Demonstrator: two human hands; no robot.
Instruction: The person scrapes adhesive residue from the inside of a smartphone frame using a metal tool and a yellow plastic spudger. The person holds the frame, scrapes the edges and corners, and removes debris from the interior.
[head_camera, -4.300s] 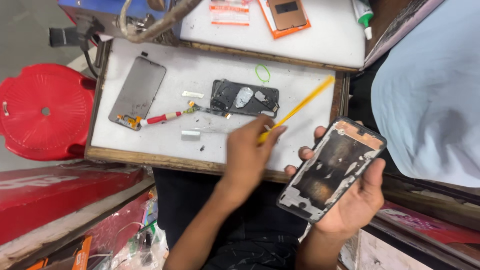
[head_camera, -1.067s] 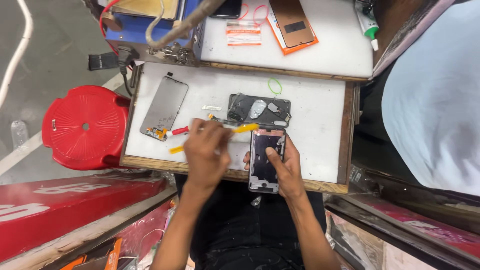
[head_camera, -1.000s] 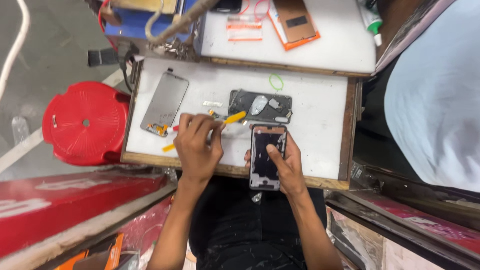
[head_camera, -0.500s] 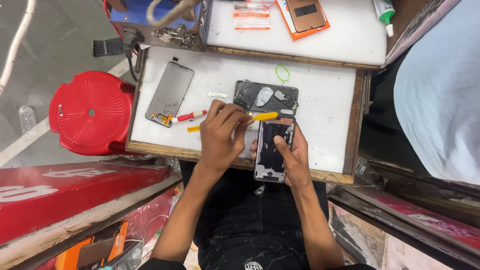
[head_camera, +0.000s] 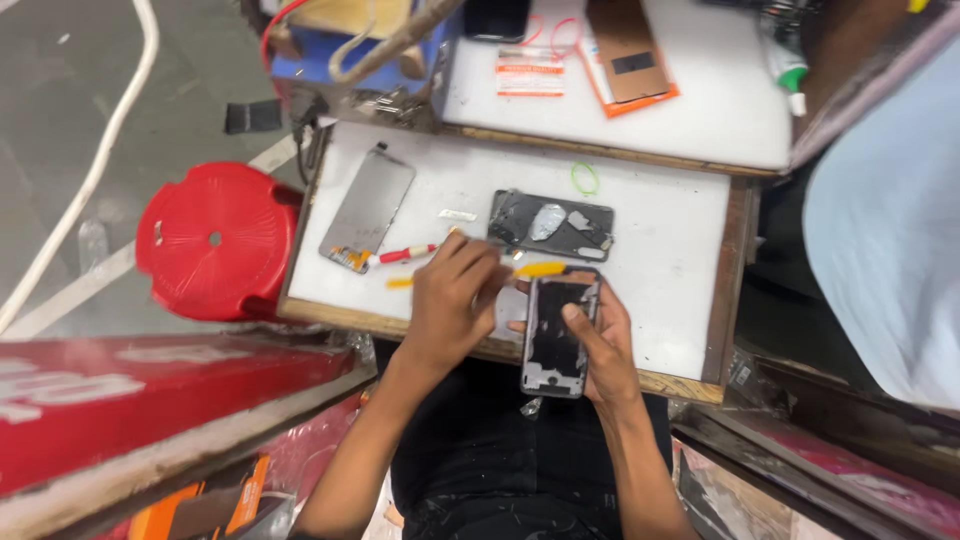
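Note:
My right hand (head_camera: 603, 350) grips an opened phone frame (head_camera: 556, 338), inner side up, over the front edge of the white work board (head_camera: 680, 260), thumb pressed on its middle. My left hand (head_camera: 455, 300) is closed around a thin yellow pry stick (head_camera: 541, 269). The stick lies nearly flat, and its tip is by the frame's top edge. Just behind the hands lies a dark dismantled phone body (head_camera: 550, 223).
A grey screen panel (head_camera: 368, 205) and a red-handled screwdriver (head_camera: 405, 254) lie on the board's left. A green rubber band (head_camera: 584, 179) is near its back edge. A red stool (head_camera: 215, 240) stands left. A person in light blue (head_camera: 890, 250) sits right. A second table (head_camera: 700, 110) behind holds an orange-edged phone (head_camera: 630, 50).
I lowered the phone frame from in front of me down to the board's front edge. My left hand swung the yellow stick flat and brought it to the frame's top.

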